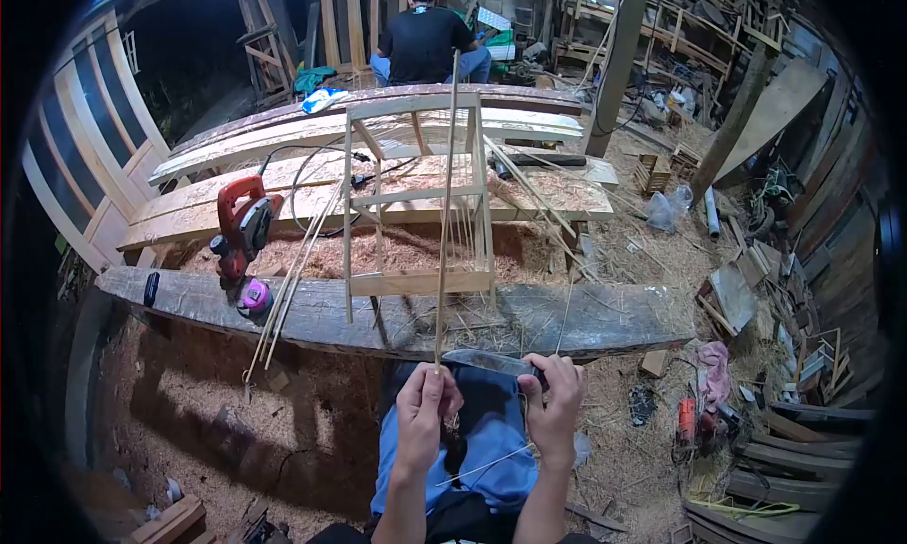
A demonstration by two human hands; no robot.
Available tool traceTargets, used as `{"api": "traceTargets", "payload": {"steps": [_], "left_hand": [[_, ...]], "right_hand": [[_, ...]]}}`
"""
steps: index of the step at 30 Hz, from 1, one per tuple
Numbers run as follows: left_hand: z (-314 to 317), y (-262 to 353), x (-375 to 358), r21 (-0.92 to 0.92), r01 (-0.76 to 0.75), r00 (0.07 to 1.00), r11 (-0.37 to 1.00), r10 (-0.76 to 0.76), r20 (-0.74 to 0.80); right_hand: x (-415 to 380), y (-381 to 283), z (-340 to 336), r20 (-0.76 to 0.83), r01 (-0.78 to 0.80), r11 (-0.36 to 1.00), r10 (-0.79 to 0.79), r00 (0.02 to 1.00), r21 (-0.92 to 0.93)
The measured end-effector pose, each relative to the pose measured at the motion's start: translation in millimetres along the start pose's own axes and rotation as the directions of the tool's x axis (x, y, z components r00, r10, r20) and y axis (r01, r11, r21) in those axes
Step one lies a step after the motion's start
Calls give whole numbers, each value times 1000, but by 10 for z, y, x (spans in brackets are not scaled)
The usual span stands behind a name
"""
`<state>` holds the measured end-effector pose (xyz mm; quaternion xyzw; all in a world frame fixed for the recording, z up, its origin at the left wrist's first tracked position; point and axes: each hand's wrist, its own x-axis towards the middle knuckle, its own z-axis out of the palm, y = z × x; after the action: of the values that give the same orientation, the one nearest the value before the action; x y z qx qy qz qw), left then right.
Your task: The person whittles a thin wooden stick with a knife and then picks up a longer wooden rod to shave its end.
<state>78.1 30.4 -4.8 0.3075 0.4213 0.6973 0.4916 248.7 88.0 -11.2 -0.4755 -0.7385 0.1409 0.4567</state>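
My left hand (427,414) grips the lower end of a long thin wooden strip (446,223), which rises nearly upright in front of a wooden frame (420,284). My right hand (554,400) is closed around the handle of a knife (489,361). Its blade points left, and the tip is close to the strip just above my left fingers; whether they touch I cannot tell. The wooden frame stands on the bench plank, with several thin strips inside its right side.
On the grey plank (189,293) are a pink-and-grey round object (253,296) and loose strips (300,270). A red power planer (244,224) stands at the left. Pale boards (189,204) lie beyond. Another person (422,48) sits at the back. Shavings cover the floor.
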Motion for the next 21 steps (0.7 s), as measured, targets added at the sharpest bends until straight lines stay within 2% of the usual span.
{"api": "traceTargets", "payload": {"steps": [1,9,11,21], "left_hand": [[-28,0,4,-31,1,999,1000,0,41],[-84,124,30,-176,99,994,979,-90,54],[-134,116,30,-231,115,989,966,-90,113],[-210,191,13,-218,175,983,960,-156,101]], "right_hand": [[-3,9,8,5,-12,1000,12,1000,-19],[-7,-6,24,42,-8,992,14,999,-128],[-2,-41,11,55,-6,991,14,998,-134],[18,-151,-24,44,-14,991,20,999,-134]]}}
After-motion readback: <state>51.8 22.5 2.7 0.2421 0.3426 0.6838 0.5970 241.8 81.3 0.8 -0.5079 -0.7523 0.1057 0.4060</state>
